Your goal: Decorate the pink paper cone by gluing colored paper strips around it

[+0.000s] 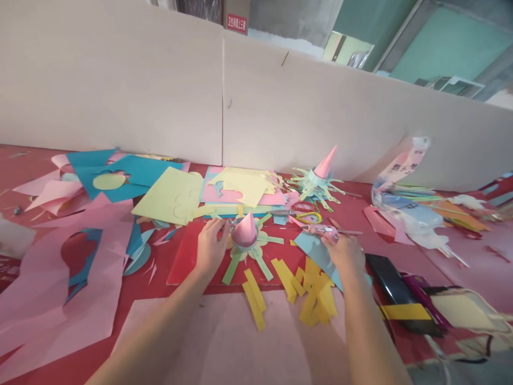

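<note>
A small paper craft [245, 232] with a pink cone on top and green and yellow strips fanning out lies on a red sheet [184, 256]. My left hand [212, 243] is closed at its left edge, fingertips against the cup-like base; the exact grip is partly hidden. My right hand [345, 255] is wrapped round a pink glue gun [326, 231], its front end pointing left towards the craft. Scissors [308, 216] with yellow and red handles lie just beyond it. Below the craft are several loose yellow paper strips [254, 299].
A second paper craft [325, 164] with a pink cone stands at the back. Cut coloured paper [170, 195] covers the left side. On the right lie a plastic bag [420, 216], a black phone-like object [395, 283] and a beige pouch [467, 310]. A white partition [160, 91] borders the table behind.
</note>
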`<state>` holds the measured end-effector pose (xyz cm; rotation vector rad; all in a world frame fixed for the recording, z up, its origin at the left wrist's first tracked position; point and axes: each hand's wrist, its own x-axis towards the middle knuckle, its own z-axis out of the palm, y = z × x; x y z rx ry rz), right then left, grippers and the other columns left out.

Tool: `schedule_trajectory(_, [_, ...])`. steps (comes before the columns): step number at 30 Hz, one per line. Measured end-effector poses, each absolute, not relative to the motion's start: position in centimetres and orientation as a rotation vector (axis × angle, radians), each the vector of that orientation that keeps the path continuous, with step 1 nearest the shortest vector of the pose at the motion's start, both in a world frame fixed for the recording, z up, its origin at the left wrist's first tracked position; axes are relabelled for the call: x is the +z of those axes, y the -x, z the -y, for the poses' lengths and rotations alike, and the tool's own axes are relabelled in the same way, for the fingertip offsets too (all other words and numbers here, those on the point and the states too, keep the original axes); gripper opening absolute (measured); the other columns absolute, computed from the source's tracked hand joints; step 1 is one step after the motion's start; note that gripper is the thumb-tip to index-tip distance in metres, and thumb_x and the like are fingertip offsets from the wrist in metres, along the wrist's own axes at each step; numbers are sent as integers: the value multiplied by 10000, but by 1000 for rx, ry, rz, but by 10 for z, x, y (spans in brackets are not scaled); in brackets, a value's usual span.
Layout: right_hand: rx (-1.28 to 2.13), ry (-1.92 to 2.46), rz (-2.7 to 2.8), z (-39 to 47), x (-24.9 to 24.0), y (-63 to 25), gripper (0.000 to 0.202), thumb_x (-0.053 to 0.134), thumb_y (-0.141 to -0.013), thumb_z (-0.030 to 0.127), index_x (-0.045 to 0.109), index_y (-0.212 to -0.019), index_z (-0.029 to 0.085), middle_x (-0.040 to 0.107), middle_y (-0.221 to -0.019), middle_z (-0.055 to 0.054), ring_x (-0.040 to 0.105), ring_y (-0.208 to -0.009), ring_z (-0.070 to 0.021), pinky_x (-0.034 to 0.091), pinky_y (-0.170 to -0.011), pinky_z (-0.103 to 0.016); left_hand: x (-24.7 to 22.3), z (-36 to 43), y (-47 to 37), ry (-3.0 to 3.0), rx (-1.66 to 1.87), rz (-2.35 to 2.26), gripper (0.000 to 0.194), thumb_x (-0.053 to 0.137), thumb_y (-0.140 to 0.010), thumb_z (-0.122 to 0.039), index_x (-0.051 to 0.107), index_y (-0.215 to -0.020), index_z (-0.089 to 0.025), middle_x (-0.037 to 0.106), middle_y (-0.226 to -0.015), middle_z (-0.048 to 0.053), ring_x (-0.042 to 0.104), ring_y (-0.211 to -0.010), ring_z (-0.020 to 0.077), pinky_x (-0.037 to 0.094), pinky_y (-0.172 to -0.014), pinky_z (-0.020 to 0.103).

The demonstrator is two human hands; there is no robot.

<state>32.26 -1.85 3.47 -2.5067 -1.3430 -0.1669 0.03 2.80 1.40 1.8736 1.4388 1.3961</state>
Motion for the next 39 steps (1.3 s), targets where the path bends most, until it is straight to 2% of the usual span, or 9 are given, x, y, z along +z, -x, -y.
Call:
schedule_trajectory(2, [-199, 2426, 1337, 18, 50, -299, 381, 514, -781, 356, 653, -1047, 121, 584, -1112, -216, 542, -1041, -328, 428, -808, -431, 14, -29, 0, -1862, 1394, -1440, 252, 439, -902, -264, 617, -746, -179, 587, -731, 24, 540, -723, 145, 407, -659, 236])
schedule_trajectory(4, [-141, 2198, 1430, 13, 70, -270, 315, 521, -779, 328, 682, -963, 129, 610, -1053, -181, 558, -1014, -283, 430, -841, -392, 14, -29, -1, -1845, 1383, -1436, 251, 436, -903, -264, 618, -751, -180, 593, -739, 25, 541, -731, 145, 407, -665, 235])
schedule_trajectory(8, [262, 1825, 1636, -3, 111, -209, 233, 506, -802, 308, 701, -859, 194, 681, -918, -66, 621, -805, -183, 457, -741, -296, 16, -29, 0, -1846, 1372, -1419, 250, 427, -908, -274, 615, -770, -184, 607, -774, 27, 549, -760, 152, 404, -679, 238])
schedule_trajectory(15, [724, 1746, 1979, -26, 146, -162, 174, 610, -760, 326, 728, -844, 228, 714, -818, -34, 627, -705, -172, 424, -616, -254, 20, -28, 5, -1816, 1379, -1443, 260, 414, -920, -293, 610, -785, -188, 612, -792, 26, 557, -791, 161, 406, -706, 247])
schedule_trajectory(19, [659, 1714, 1967, -29, 144, -161, 157, 597, -780, 286, 723, -852, 225, 705, -814, -27, 610, -693, -160, 417, -636, -260, 20, -28, 4, -1762, 1369, -1472, 271, 399, -925, -296, 610, -800, -180, 608, -799, 30, 558, -790, 160, 409, -693, 249])
schedule_trajectory(24, [630, 1609, 1989, -27, 145, -169, 142, 577, -803, 251, 691, -722, 226, 684, -826, 6, 596, -748, -142, 416, -670, -258, 22, -26, -1, -1728, 1369, -1458, 254, 385, -932, -295, 611, -876, -192, 609, -838, 26, 563, -824, 159, 417, -714, 252])
schedule_trajectory(32, [439, 1411, 1879, -28, 152, -195, 142, 574, -824, 293, 694, -800, 221, 666, -896, -15, 587, -741, -134, 446, -686, -271, 21, -27, 4, -1452, 1643, -1481, 251, 402, -922, -361, 579, -1026, -217, 602, -1060, 50, 536, -1051, 186, 397, -932, 321])
schedule_trajectory(36, [282, 1384, 1809, -24, 158, -198, 166, 553, -843, 314, 685, -827, 215, 657, -882, -24, 574, -684, -130, 453, -644, -271, 14, -35, 7, -1019, 1666, -1221, 356, 402, -902, -458, 546, -1110, -208, 542, -1251, 81, 506, -1159, 220, 405, -967, 360])
schedule_trajectory(39, [137, 1344, 1760, -22, 160, -196, 164, 553, -847, 316, 675, -814, 211, 644, -848, -18, 558, -657, -123, 449, -620, -262, 12, -40, 5, -641, 1442, -914, 470, 334, -897, -525, 525, -1126, -163, 546, -1252, 134, 559, -1103, 230, 447, -929, 372])
